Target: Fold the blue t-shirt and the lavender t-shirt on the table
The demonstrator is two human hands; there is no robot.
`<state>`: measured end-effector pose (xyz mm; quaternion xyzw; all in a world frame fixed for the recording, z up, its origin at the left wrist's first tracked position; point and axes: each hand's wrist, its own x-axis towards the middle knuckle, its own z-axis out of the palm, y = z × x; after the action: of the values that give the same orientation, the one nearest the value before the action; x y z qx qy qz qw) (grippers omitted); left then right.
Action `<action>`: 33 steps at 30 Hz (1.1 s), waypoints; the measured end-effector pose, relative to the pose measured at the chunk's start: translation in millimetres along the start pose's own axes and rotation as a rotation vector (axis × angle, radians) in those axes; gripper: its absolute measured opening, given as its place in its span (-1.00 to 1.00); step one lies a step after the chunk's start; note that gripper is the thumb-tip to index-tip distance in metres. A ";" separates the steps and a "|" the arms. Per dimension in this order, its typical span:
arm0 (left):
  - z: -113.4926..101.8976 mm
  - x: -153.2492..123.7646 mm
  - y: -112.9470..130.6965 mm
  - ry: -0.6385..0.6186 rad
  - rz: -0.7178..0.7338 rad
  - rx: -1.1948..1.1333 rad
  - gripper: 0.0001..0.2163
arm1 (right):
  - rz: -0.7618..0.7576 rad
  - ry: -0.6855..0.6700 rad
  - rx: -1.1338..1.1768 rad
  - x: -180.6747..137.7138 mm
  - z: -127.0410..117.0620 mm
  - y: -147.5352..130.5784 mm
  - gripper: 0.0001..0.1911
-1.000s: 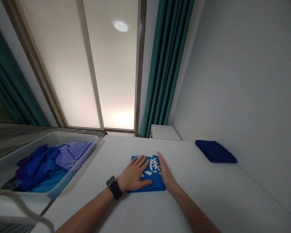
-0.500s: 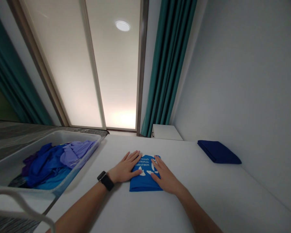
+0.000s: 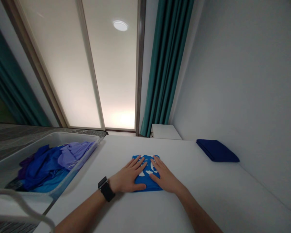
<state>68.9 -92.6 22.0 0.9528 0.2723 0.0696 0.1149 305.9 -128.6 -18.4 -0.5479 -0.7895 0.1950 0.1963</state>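
Note:
A blue folded garment [image 3: 149, 185] with white print lies flat on the white table [image 3: 126, 213]. It looks like a folded T-shirt, and its lettering is partly covered by my fingers. Across its left side rests my left hand [image 3: 128, 176], palm down with fingers spread, a black watch on the wrist. My right hand [image 3: 167, 176] lies flat on the right side, fingers apart, thumb pointing toward the middle. Neither hand grips the cloth.
A dark navy folded garment [image 3: 218, 151] lies at the table's right, near the wall. To the left stands a translucent plastic tub [image 3: 75, 179] with crumpled blue and purple clothes [image 3: 45, 166]. A pale curved bar [image 3: 21, 202] crosses the lower left. Behind the table is a white cabinet [image 3: 166, 132].
My left hand has slid slightly down and inward over the blue folded garment, covering more of the lettering. My right hand has stayed nearly in place. The view has shifted a little.

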 end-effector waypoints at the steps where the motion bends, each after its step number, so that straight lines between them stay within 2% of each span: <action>1: -3.3 -0.3 3.3 0.026 0.038 -0.002 -0.26 | -0.004 0.008 0.013 -0.1 0.0 0.8 -0.30; 5: -12.9 1.5 19.2 0.134 0.192 -0.037 -0.71 | -0.017 0.038 0.081 -0.4 -1.1 4.6 -0.36; 7: -13.4 2.8 24.0 0.144 0.199 -0.034 -0.82 | -0.017 0.051 0.113 -0.6 -2.9 5.0 -0.39; 12: -9.7 3.4 25.0 0.094 0.194 0.027 -0.74 | -0.007 0.048 0.137 -0.9 -6.7 2.1 -0.40; 17: -14.3 2.4 27.6 0.070 0.187 0.018 -0.81 | -0.001 0.054 0.143 -2.6 -8.5 -1.5 -0.41; 19: -16.9 1.8 28.1 0.063 0.180 -0.012 -0.86 | -0.026 0.085 0.138 -5.6 -11.5 -5.6 -0.47; 23: -19.3 1.3 26.3 0.068 0.153 -0.051 -0.93 | -0.159 0.177 0.110 -16.2 -20.8 -21.4 -0.78; 25: -18.9 1.5 25.9 0.070 0.143 -0.048 -0.93 | -0.222 0.178 0.077 -22.0 -23.5 -30.2 -0.87; 33: -7.2 -4.5 28.8 0.094 0.135 0.077 -0.87 | -0.272 0.131 -0.191 -34.2 -14.1 -40.5 -0.88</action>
<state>78.2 -117.4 36.0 0.9683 0.2150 0.1115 0.0605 292.4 -172.6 11.4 -0.4637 -0.8567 0.0546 0.2191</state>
